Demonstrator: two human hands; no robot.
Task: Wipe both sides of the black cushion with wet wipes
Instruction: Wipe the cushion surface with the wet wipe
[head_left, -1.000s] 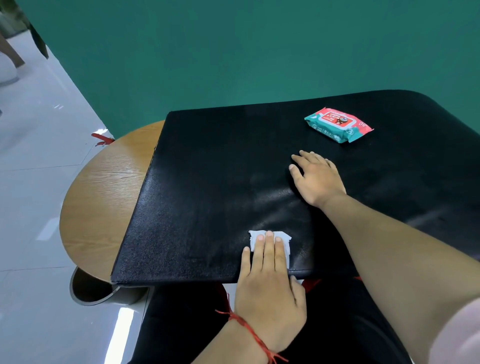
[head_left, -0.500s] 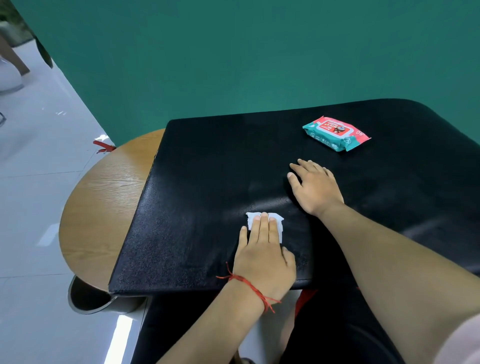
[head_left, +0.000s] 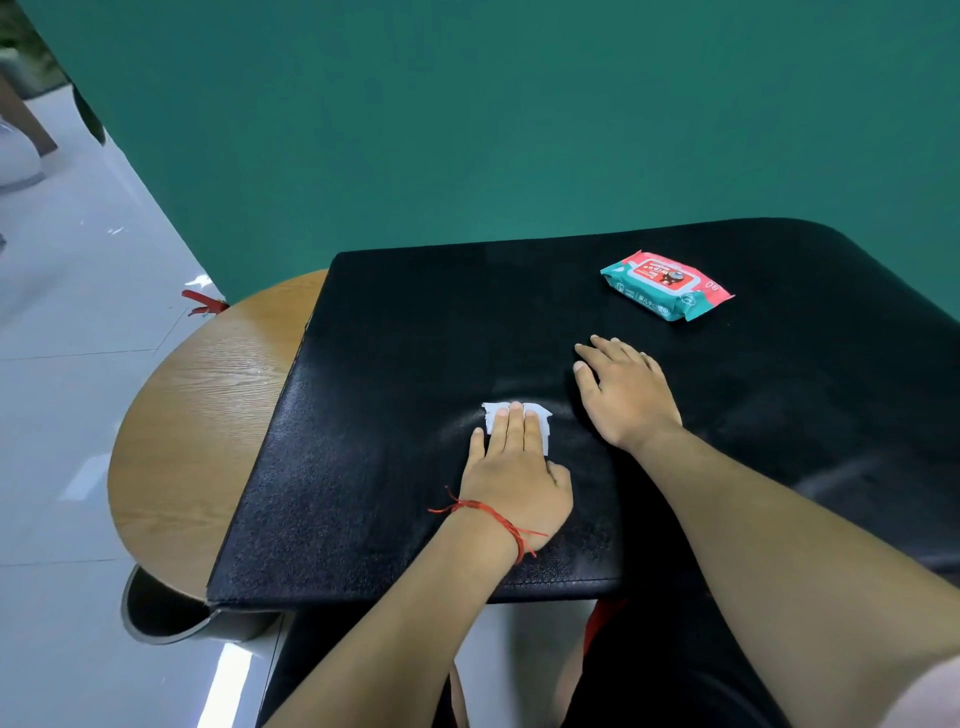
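Pressing the wet wipe (head_left: 490, 414) flat under straight fingers, the left hand (head_left: 511, 478) is working near the middle of the black cushion (head_left: 415, 338); the right hand (head_left: 626, 395) is resting open beside it. The cushion is overhanging the near edge of the wooden table (head_left: 192, 415), so heavy pressure there is risking tipping it.

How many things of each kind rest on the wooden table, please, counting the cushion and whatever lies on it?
black cushion: 1
pack of wet wipes: 1
loose wet wipe: 1
Total: 3
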